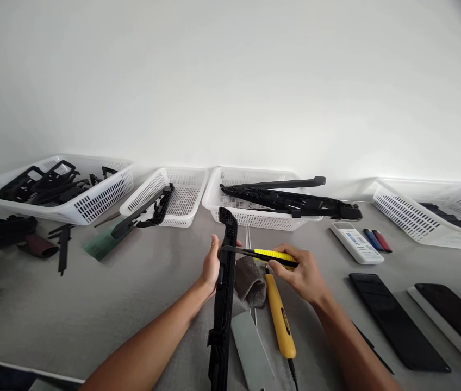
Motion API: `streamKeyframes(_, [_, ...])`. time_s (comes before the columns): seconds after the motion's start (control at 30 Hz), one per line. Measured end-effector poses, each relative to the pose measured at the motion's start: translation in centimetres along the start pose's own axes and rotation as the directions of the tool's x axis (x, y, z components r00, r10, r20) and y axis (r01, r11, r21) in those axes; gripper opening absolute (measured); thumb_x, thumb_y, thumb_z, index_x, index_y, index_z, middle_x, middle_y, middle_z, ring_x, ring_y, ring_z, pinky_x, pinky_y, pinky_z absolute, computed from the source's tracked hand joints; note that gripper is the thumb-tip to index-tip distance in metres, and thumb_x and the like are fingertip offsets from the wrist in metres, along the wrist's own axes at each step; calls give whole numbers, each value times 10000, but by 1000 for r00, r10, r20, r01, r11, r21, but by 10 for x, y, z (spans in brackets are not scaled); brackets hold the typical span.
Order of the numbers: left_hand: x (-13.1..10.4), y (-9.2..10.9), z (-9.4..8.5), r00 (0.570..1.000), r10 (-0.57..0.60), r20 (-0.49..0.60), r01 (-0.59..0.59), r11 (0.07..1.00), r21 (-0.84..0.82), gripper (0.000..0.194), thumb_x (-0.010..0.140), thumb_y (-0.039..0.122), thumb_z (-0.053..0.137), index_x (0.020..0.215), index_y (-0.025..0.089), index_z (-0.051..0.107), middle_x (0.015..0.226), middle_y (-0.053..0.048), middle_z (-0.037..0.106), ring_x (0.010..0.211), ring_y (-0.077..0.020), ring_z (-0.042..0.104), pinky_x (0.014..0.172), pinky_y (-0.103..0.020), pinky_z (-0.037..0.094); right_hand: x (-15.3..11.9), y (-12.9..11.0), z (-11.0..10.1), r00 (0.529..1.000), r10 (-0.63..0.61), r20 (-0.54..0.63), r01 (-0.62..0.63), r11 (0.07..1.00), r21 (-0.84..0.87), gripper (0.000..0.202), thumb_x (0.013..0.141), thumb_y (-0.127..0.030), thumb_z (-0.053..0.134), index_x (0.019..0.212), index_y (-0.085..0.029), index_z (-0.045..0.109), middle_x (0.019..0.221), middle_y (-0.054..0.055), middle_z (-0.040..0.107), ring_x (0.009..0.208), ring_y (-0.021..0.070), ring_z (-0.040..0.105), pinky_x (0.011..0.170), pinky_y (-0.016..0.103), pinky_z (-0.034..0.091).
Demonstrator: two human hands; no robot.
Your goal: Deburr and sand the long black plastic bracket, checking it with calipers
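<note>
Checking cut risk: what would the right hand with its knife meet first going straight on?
Likely the black strip, which the blade crosses in view, with the left hand beyond; depth is unclear.

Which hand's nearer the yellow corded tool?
Right. The right hand is close to the upper end of the yellow corded tool; the left hand is farther left, holding the black plastic part.
</note>
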State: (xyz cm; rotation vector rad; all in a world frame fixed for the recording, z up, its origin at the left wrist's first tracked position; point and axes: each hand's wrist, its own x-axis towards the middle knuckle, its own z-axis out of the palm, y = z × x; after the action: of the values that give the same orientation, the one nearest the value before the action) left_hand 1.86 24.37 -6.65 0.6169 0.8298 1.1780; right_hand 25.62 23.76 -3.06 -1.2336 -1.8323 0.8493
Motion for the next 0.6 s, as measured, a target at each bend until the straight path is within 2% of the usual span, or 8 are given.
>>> streamKeyframes(0.13, [-1, 0, 1, 999, 44, 16, -44, 999, 25, 879, 769, 958, 596, 1016, 132, 766, 489, 61, 464, 382, -79, 355, 389, -225, 235, 1, -2, -1, 999, -6, 52, 6, 1000, 6, 287, 894, -471, 664, 843, -194, 720, 675, 9, 627, 595, 159, 497, 542, 269, 364])
streamKeyframes(0.23, [-1, 1, 1, 999, 38, 12, -38, 999, 9, 881, 731, 959, 638, 1000, 130, 763, 516, 60, 476, 390, -69, 348, 386, -216, 221, 1, -3, -1, 1000, 8, 25, -8, 1000, 9, 285, 891, -469, 676, 858, -189, 722, 687, 11, 634, 598, 159, 506, 547, 270, 367])
streamKeyframes(0.4, [1, -2, -2, 999, 27, 31, -27, 1000, 6, 875, 766, 957, 600, 1026, 137, 763, 468, 72, 429, 372, -86, 338, 378, -227, 215, 1, -1, -2, 997, -8, 81, 7, 1000, 20, 267, 895, -459, 671, 846, -200, 709, 686, 5, 622, 606, 162, 504, 560, 274, 371])
streamKeyframes(0.53, [4, -5, -4, 999, 32, -9, -32, 999, -30, 834, 790, 931, 612, 1001, 137, 756, 517, 58, 470, 411, -88, 385, 396, -224, 250, 1, 4, -3, 1000, 20, 11, -20, 1000, -6, 292, 889, -482, 674, 870, -194, 719, 666, -1, 613, 596, 164, 504, 549, 272, 370])
streamKeyframes(0.6, [4, -5, -5, 1000, -14, -9, 14, 999, -34, 838, 792, 939, 595, 1010, 145, 752, 534, 56, 477, 421, -91, 398, 398, -225, 258, 2, 5, -2, 1000, 29, 7, -29, 999, -16, 295, 892, -481, 671, 875, -190, 724, 668, -3, 614, 593, 162, 499, 547, 272, 368])
